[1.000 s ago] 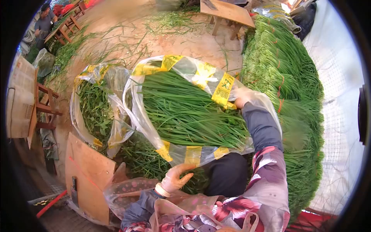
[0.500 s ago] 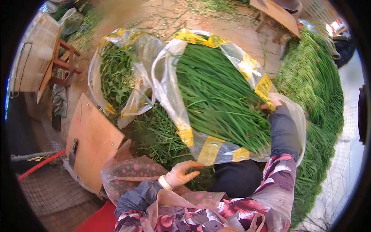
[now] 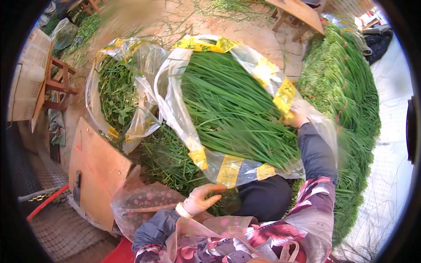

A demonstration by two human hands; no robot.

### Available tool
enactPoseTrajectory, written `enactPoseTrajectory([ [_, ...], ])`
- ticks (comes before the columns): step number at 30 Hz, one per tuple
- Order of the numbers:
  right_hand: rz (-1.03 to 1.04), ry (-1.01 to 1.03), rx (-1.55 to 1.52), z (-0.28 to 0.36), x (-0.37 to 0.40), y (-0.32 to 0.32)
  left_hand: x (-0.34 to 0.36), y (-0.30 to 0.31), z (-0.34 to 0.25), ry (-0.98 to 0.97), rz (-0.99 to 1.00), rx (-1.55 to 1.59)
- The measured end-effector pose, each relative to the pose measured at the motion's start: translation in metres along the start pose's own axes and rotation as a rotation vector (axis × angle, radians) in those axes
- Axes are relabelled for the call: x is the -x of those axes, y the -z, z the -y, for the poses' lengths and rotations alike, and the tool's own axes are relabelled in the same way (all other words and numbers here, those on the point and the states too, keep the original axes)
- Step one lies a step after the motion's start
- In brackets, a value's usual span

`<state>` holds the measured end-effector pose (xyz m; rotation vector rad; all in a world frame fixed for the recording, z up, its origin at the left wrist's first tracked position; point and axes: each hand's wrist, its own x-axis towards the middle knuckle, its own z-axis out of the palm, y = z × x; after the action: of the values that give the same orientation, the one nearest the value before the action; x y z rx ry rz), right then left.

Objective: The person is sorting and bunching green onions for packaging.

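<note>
Long green leaves that look like garlic chives (image 3: 237,107) fill a clear plastic bag with yellow printed bands (image 3: 230,172), its mouth spread wide in front of me. My right hand (image 3: 297,117) is at the bag's right rim, beside a yellow band, its fingers bent over the edge and partly hidden by plastic and leaves. Near the bag's lower left rim, my gloved left hand (image 3: 201,200) has thumb and fingers apart and holds nothing. A dark-clad knee (image 3: 265,199) is under the bag's near edge.
Left of the bag stands a second clear bag (image 3: 92,94) of green trimmings. A wooden board (image 3: 98,173) with a dark-handled tool (image 3: 77,186) is at lower left. Bundled greens (image 3: 351,96) are piled along the right. A wooden bench (image 3: 298,17) stands at the back.
The view has shifted, so the bags, board and pile appear further left. My right hand stays at the bag's rim, and my left hand remains spread near the lower edge.
</note>
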<state>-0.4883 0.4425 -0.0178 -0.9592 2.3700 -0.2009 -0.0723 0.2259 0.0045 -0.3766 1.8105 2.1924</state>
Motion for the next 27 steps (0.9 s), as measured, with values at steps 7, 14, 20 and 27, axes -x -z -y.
enactPoseTrajectory([
  [7, 0.106, -0.006, -0.667, 0.074, 0.052, 0.135, 0.014, 0.006, -0.031, -0.048, 0.026, 0.041],
  [14, 0.245, -0.421, -1.551, 0.159, 0.177, 0.059, 0.012, -0.010, -0.050, 0.003, 0.160, 0.499],
  [20, 0.066, 0.084, -1.406, 0.235, 0.208, -0.052, -0.026, -0.049, -0.024, -0.077, 0.217, 0.985],
  [27, -0.018, 0.038, -0.184, 0.317, 0.256, -0.037, 0.006, -0.047, -0.019, -0.135, 0.052, 1.276],
])
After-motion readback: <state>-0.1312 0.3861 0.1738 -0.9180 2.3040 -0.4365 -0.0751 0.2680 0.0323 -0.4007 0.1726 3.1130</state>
